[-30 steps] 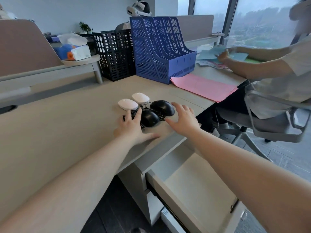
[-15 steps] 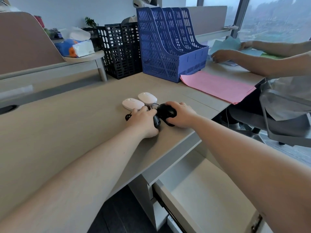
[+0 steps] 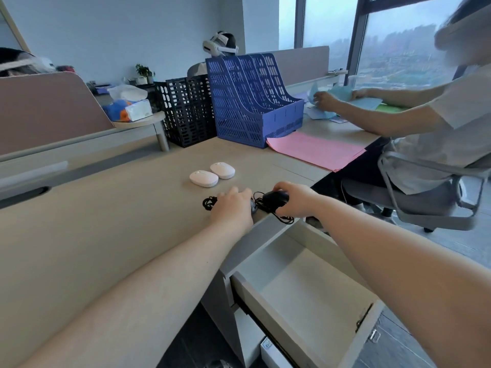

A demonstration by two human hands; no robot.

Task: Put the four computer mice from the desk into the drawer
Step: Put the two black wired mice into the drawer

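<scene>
Two white mice, one on the left (image 3: 203, 178) and one on the right (image 3: 222, 170), lie side by side on the beige desk (image 3: 111, 224). My left hand (image 3: 232, 209) is closed over a black wired mouse that is almost wholly hidden; its coiled cable (image 3: 209, 202) shows to the left. At the desk's front edge my right hand (image 3: 295, 199) grips a second black wired mouse (image 3: 275, 198), and its cord dangles over the edge. The open drawer (image 3: 305, 290) below holds nothing.
A blue file rack (image 3: 252, 102) and a black mesh rack (image 3: 186, 110) stand at the back of the desk. Pink paper (image 3: 316, 150) lies to the right. A seated person (image 3: 430, 120) handles papers at the right. A tissue pack (image 3: 130, 108) sits on the neighbouring shelf.
Both hands closed on the black mice and drew them back to the desk's front edge, away from the white mice. The right mouse's cord now hangs over the open drawer.
</scene>
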